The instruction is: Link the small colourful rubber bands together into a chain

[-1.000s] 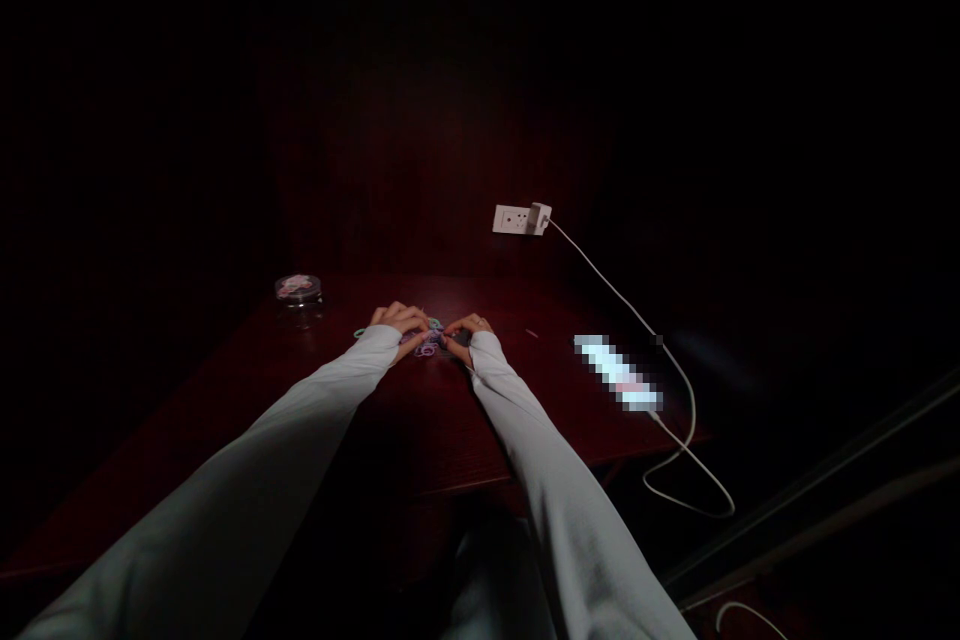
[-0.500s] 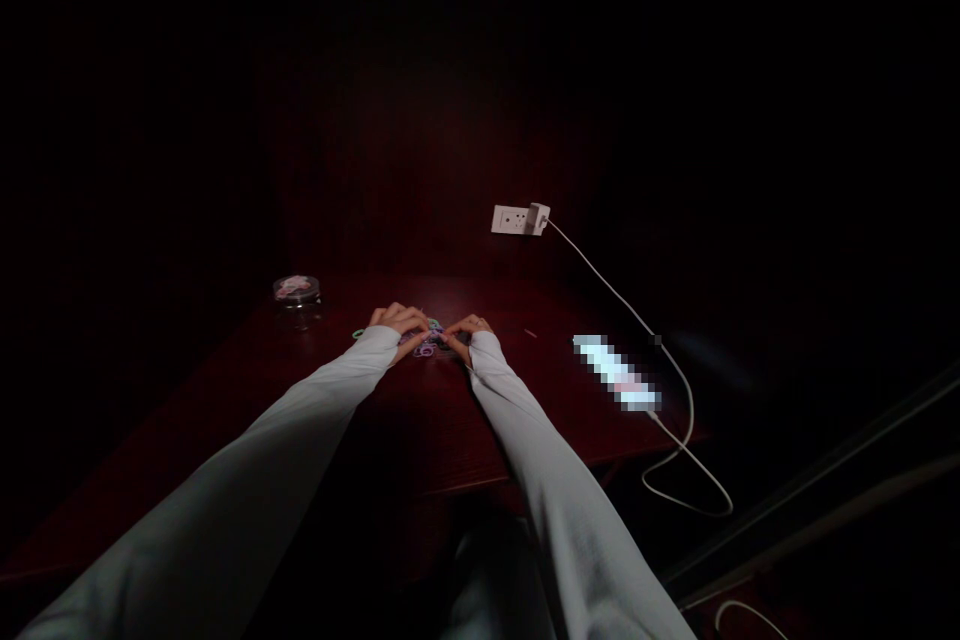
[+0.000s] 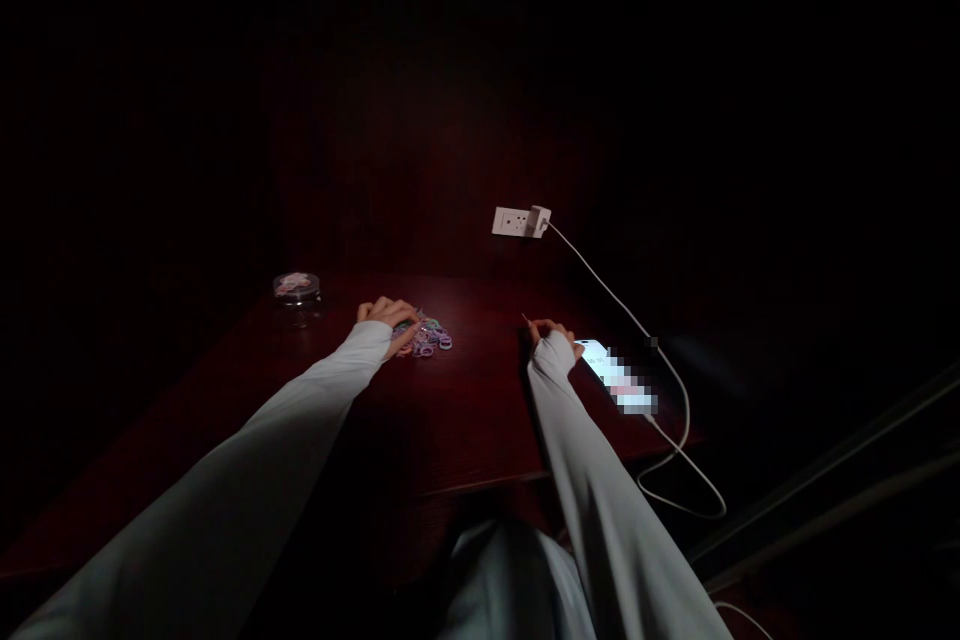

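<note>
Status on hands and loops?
Left hand at the pile of small loops. Right hand off the pile. Lit phone close beside right hand.

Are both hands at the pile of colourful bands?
No, the left hand is at the pile, while the right hand is beside the phone.

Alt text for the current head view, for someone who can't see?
A person's left hand is at a pile of coloured loops on a dark red table; the right hand, a thin pinkish strip at its fingertips, is beside a lit phone.
</note>
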`<action>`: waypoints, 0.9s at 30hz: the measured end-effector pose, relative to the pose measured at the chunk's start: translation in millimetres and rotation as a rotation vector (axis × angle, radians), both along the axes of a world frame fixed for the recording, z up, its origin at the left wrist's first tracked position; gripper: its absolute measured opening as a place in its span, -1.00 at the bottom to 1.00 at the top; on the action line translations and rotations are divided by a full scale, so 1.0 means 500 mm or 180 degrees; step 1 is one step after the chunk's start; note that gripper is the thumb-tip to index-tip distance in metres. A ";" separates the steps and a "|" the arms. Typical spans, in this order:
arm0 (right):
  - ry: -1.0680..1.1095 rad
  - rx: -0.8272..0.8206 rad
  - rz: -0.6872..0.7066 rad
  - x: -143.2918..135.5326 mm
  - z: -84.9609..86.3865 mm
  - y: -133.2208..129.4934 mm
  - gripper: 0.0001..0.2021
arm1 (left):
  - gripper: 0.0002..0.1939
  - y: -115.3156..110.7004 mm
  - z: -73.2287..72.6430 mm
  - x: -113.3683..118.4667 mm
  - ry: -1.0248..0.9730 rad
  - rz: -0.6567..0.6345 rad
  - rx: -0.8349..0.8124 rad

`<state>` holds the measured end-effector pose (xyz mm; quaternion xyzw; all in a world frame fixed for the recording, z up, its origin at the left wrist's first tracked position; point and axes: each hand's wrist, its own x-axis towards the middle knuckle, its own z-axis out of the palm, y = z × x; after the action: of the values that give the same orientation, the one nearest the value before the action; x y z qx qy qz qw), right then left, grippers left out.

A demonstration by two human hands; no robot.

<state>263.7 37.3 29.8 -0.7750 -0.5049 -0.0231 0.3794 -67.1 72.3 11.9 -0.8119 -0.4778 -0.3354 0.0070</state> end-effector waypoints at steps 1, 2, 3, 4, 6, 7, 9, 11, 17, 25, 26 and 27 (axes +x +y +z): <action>0.0013 -0.0069 -0.0108 0.016 0.001 -0.005 -0.72 | -0.82 0.001 -0.001 -0.002 -0.0044 0.0052 -0.0013; 0.0008 -0.0118 -0.0119 0.030 0.001 -0.009 -0.72 | -0.82 0.002 -0.001 -0.002 -0.0093 0.0107 -0.0021; 0.0013 -0.0189 -0.0105 0.041 0.001 -0.011 -0.72 | -0.82 0.002 -0.002 -0.002 -0.0151 0.0173 -0.0019; 0.0019 -0.0257 -0.0071 0.050 0.001 -0.013 -0.72 | -0.82 0.001 -0.003 -0.001 -0.0209 0.0240 -0.0007; 0.0028 -0.0343 -0.0003 0.059 -0.002 -0.015 -0.73 | -0.82 -0.002 -0.003 0.005 -0.0288 0.0336 0.0032; 0.0026 -0.0357 0.0030 0.060 -0.003 -0.015 -0.73 | -0.82 -0.005 -0.003 0.009 -0.0309 0.0369 0.0052; 0.0004 -0.0330 0.0107 0.060 -0.005 -0.014 -0.74 | -0.83 -0.009 -0.003 0.015 -0.0312 0.0377 0.0061; -0.0020 -0.0321 0.0185 0.058 -0.007 -0.012 -0.74 | -0.83 -0.012 -0.004 0.018 -0.0303 0.0347 0.0051; -0.0035 -0.0483 0.0200 0.061 -0.009 -0.007 -0.75 | -0.80 0.002 -0.005 0.001 -0.0380 0.0426 -0.0029; -0.0042 -0.0476 0.0206 0.059 -0.011 -0.009 -0.77 | -0.80 -0.014 0.004 0.013 -0.0421 0.0478 0.0076; -0.0045 -0.0459 0.0209 0.058 -0.010 -0.010 -0.77 | -0.80 -0.016 0.005 0.014 -0.0417 0.0474 0.0084; -0.0044 -0.0447 0.0211 0.057 -0.010 -0.010 -0.77 | -0.80 -0.017 0.006 0.014 -0.0403 0.0460 0.0081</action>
<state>292.2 32.1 25.0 -0.7824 -0.5332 0.0196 0.3211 -60.2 63.8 14.9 -0.7524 -0.5303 -0.3907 0.0113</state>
